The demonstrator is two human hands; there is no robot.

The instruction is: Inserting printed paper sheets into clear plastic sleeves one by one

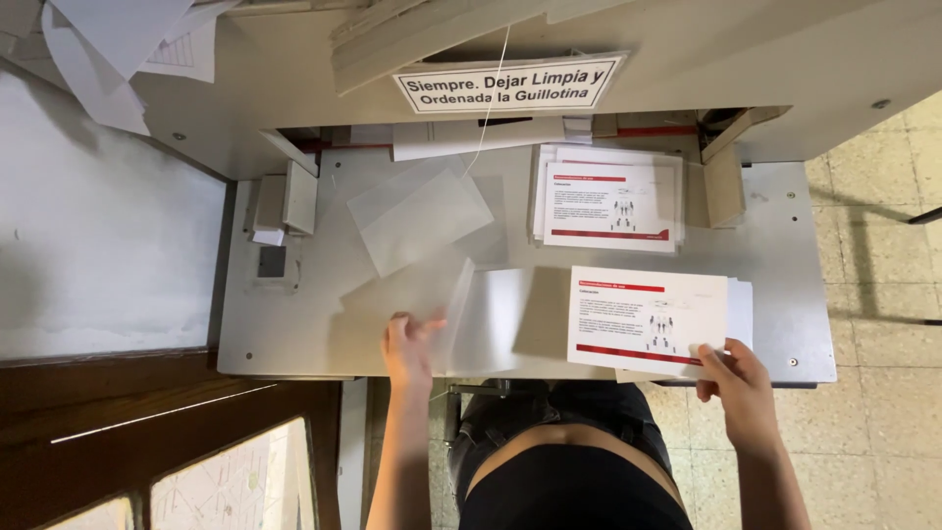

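My left hand (410, 345) pinches the near edge of a clear plastic sheet (491, 316) and lifts it off the grey metal table (324, 324). My right hand (738, 378) holds the near right corner of a white printed card with red bars (648, 319), which lies on a small stack of the same cards. A second stack of these cards (610, 204) lies farther back. Another clear sheet (420, 218) rests on the table to the left of it.
The table belongs to a paper cutter with a white sign (510, 83) hanging above its opening. A beige block (724, 185) stands right of the far stack. Loose paper (118, 49) lies at upper left. Tiled floor (883, 294) is at right.
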